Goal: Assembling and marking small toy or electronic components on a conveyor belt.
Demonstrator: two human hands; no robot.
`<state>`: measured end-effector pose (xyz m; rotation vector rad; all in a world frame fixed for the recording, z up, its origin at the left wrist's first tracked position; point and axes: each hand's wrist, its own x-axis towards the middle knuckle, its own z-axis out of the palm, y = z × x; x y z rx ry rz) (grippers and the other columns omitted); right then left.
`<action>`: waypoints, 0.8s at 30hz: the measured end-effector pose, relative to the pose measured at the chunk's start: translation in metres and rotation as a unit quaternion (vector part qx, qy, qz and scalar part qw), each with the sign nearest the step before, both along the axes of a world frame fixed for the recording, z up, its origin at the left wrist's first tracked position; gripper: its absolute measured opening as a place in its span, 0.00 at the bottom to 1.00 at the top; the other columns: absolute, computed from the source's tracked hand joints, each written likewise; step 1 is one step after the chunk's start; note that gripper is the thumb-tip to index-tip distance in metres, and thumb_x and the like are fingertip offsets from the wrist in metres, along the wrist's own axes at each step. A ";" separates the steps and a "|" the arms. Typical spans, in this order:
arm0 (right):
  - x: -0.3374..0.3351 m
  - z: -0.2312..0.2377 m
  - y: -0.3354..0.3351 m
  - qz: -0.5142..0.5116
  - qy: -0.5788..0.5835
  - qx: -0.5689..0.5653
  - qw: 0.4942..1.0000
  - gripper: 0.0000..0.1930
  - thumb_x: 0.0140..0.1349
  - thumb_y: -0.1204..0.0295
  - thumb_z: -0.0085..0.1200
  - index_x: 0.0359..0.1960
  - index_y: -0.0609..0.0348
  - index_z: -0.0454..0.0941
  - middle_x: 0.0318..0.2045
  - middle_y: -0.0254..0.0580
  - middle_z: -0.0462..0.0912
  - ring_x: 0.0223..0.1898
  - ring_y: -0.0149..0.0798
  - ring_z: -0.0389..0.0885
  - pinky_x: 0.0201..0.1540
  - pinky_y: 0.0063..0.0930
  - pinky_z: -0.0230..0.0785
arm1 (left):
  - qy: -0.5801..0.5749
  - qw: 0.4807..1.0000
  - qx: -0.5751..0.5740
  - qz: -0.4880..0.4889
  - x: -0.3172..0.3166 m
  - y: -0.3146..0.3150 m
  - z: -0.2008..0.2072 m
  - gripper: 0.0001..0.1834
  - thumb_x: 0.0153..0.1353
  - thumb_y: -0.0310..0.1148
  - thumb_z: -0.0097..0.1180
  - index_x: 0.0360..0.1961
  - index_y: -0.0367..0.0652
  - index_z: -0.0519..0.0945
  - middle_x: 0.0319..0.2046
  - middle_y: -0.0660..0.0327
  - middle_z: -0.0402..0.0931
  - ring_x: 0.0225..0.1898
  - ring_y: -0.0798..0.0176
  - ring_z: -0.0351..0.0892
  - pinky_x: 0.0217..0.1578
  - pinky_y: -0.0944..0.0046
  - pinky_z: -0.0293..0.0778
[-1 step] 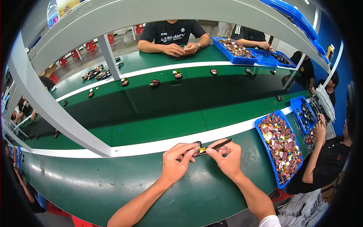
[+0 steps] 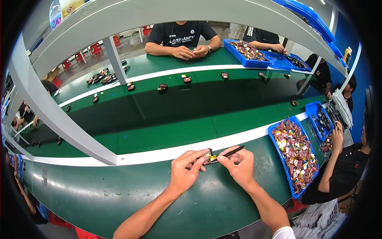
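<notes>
My left hand (image 2: pixel 186 169) is closed round the left side of a small black-edged electronic part (image 2: pixel 211 157), with yellow and reddish pieces showing inside it. Between the thumb and fingers of my right hand (image 2: pixel 240 164) is a slim, black, stick-like tool (image 2: pixel 234 151), its dark end pointing up and right. The lower end of that tool meets the part's right side, where my right thumb hides the exact contact. Both hands are held over the green worktable (image 2: pixel 139 191), near the white rail (image 2: pixel 167 156).
Right of my hands stands a blue tray (image 2: pixel 295 190) heaped with small circuit pieces. Beyond it, another blue tray (image 2: pixel 328 129) holds black parts. Spaced-out parts lie on the green conveyor belt (image 2: pixel 171 119). A grey post (image 2: pixel 59 107) rises at left. Co-workers sit opposite and at right.
</notes>
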<state>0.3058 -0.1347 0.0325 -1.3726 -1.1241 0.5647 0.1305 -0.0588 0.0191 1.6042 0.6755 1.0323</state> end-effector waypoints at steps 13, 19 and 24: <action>0.001 0.009 -0.002 0.076 0.174 -0.050 0.980 0.03 0.62 0.83 0.62 0.36 0.68 0.81 0.31 0.42 0.87 0.22 0.13 0.68 0.22 0.11 0.56 | -0.083 0.978 -0.168 -0.091 -0.008 0.010 -0.009 0.17 0.70 0.25 0.55 0.58 0.31 0.77 0.37 0.51 0.84 0.32 0.63 0.86 0.24 0.70 0.79; 0.000 0.011 -0.004 0.069 0.188 -0.034 0.979 0.04 0.63 0.80 0.62 0.37 0.67 0.81 0.29 0.41 0.86 0.22 0.18 0.73 0.22 0.12 0.58 | -0.085 0.975 -0.172 -0.112 -0.009 0.012 -0.005 0.17 0.71 0.25 0.54 0.58 0.31 0.76 0.39 0.50 0.84 0.33 0.61 0.87 0.25 0.69 0.81; 0.001 0.014 -0.005 0.052 0.220 -0.034 0.973 0.04 0.63 0.84 0.61 0.39 0.70 0.80 0.33 0.44 0.86 0.33 0.25 0.83 0.33 0.14 0.71 | -0.086 0.974 -0.178 -0.112 -0.009 0.013 -0.005 0.17 0.70 0.24 0.54 0.58 0.31 0.76 0.40 0.49 0.83 0.36 0.59 0.88 0.27 0.69 0.82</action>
